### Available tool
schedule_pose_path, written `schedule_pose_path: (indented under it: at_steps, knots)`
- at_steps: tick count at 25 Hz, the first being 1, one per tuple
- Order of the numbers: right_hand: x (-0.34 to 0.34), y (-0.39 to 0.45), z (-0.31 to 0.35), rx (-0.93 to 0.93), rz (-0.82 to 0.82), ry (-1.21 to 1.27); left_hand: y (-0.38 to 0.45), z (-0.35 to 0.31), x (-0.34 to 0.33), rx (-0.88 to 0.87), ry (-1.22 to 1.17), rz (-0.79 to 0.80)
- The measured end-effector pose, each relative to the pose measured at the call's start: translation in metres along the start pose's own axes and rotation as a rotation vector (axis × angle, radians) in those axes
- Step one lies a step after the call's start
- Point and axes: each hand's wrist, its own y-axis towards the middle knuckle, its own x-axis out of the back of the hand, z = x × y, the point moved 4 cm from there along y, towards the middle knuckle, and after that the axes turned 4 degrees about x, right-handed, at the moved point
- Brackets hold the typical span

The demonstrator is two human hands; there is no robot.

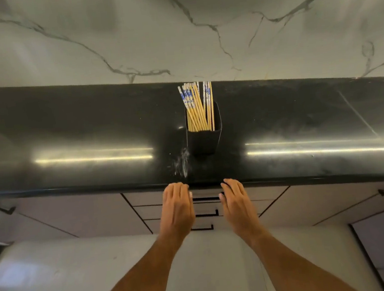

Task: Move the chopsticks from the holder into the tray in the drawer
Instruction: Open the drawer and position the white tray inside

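Hovering: both hands (177,207) (fingers relaxed, holding nothing) | chopsticks (198,107) in holder (206,141)

Both arms outstretched, left grip (177,205) and right grip (236,202) relaxed, palms down.

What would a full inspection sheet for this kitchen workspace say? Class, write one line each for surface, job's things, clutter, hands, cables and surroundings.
Surface: glossy black countertop, pale smear near its front edge.
Job's things: chopsticks upright in the black holder; drawers below all closed; tray not in view.
Clutter: nothing seen.
Hands: left hand and right hand open, empty, in front of the drawer fronts.
Cables: nothing seen.
Surroundings: marble-look wall; cabinet doors with black handles either side.
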Motion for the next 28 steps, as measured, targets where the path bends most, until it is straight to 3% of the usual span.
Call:
schedule_pose_path:
  at_steps: [2,5,9,14,16,18,23,25,27,28]
  knots:
    - [-0.014,-0.006,-0.004,0.089,0.02,-0.092,-0.018,0.004,-0.03,-0.061,0.112,0.182]
    - [-0.041,0.001,-0.014,0.258,0.078,-0.11,-0.022,0.014,-0.073,-0.007,0.22,0.403]
    - [-0.086,0.006,-0.034,0.198,0.442,-0.176,-0.003,0.019,-0.114,0.002,0.312,0.541]
    - [-0.118,0.029,-0.042,0.165,0.453,-0.274,0.007,0.026,-0.153,-0.078,0.307,0.531]
    - [-0.118,0.031,-0.04,-0.081,0.369,-0.068,0.004,0.024,-0.157,0.002,0.283,0.518]
    - [-0.117,0.03,-0.037,-0.144,0.272,0.078,0.005,0.018,-0.157,0.074,0.275,0.506]
    - [-0.112,0.003,-0.032,-0.431,0.232,0.34,-0.022,0.016,-0.15,0.237,0.146,0.655]
    - [-0.112,-0.015,-0.028,-0.442,0.241,0.303,-0.04,0.01,-0.141,0.229,0.077,0.624]
    - [-0.101,-0.033,-0.023,-0.272,0.266,0.2,-0.06,0.001,-0.129,0.199,0.033,0.543]
    - [-0.101,-0.05,-0.024,-0.282,0.259,0.21,-0.073,-0.003,-0.122,0.167,0.047,0.52]
